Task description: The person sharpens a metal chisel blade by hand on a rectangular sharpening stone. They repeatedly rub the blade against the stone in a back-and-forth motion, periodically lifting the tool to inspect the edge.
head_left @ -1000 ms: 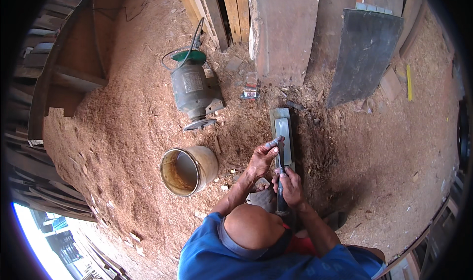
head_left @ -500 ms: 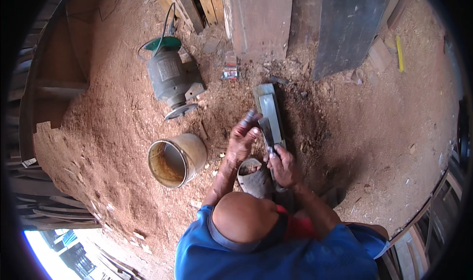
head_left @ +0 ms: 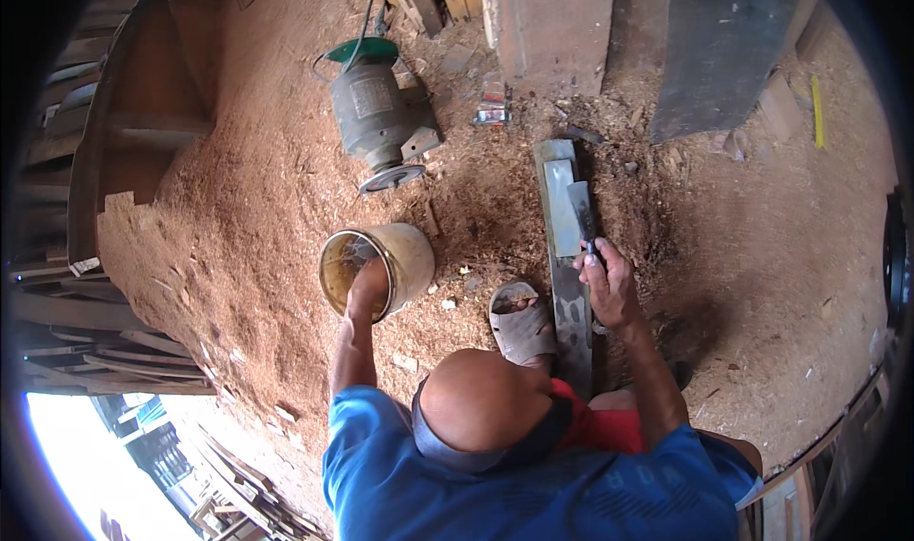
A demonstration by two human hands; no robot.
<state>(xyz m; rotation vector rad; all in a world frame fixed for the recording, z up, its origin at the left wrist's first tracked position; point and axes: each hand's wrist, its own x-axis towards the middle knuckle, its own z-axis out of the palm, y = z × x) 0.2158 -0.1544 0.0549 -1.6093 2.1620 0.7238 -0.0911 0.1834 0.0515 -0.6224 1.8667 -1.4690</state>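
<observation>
My right hand (head_left: pixel 612 284) grips a flat steel blade (head_left: pixel 582 213) with a dark lower end; whether it is a chisel or a plane iron I cannot tell. The blade's broad end lies over or against the right side of a pale whetstone (head_left: pixel 562 208). Under the stone is a long, narrow grey board (head_left: pixel 573 327), running back toward my body. At the left, my left hand (head_left: pixel 370 279) reaches down inside an off-white bucket (head_left: pixel 411 260) with stained inner walls. The bucket's wall and rim hide its fingers.
A grey electric motor (head_left: pixel 367 112) with a green end and a metal disc lies beyond the bucket. Planks (head_left: pixel 552 36) and a dark panel (head_left: pixel 719 55) stand at the back. A shod foot (head_left: pixel 522 322) rests left of the board. Wood shavings cover the ground; a yellow strip (head_left: pixel 818 112) lies far right.
My left hand has left the blade's side and gone left into the bucket. My right hand still holds the blade, now along the whetstone's right side. The whole view has shifted somewhat.
</observation>
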